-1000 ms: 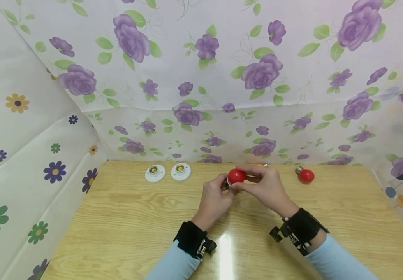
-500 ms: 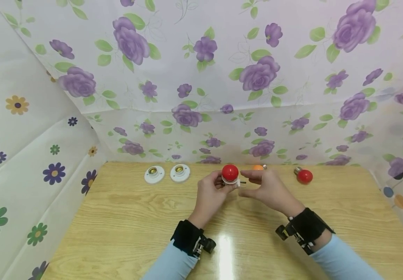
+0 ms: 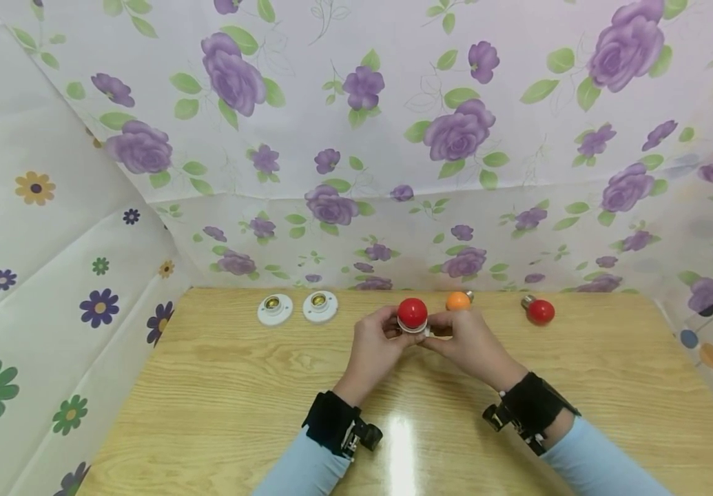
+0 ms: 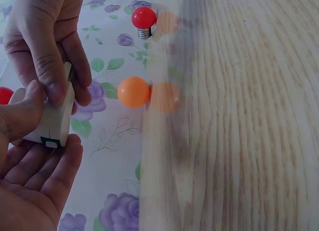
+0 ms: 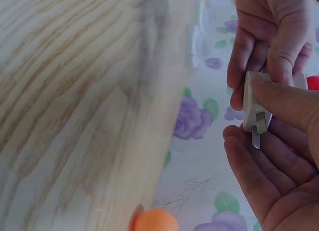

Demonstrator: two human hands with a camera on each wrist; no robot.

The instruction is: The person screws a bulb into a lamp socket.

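In the head view, a red bulb (image 3: pixel 412 313) stands in a white plug-in holder (image 4: pixel 56 121), raised off the counter (image 3: pixel 238 406) between the person's two hands. Its long axis runs close to upright, the rounded dome on top and the holder beneath. The right wrist view shows two metal prongs (image 5: pixel 257 133) jutting sideways from the holder, pointing toward the person's right.

The left hand (image 3: pixel 379 348) has a snug grip, thumb and fingers curled round the holder with little gap left. The right hand (image 3: pixel 470 348) pinches the holder's prong side, its grip narrowed to the width of the white body, thumb on one face and fingers against the other.

Beyond the right hand, near the back edge, lies one orange bulb (image 3: pixel 458 301), its metal base toward the right. Farther right is a second red bulb (image 3: pixel 541 313), on its side with its metal base to the left, so red bulbs count two in all. To the left, well apart from the hands, two round white sockets (image 3: pixel 275 311) sit side by side, brass-coloured mouths upward. One purple-flowered cloth (image 3: pixel 362 151) hangs behind the counter.
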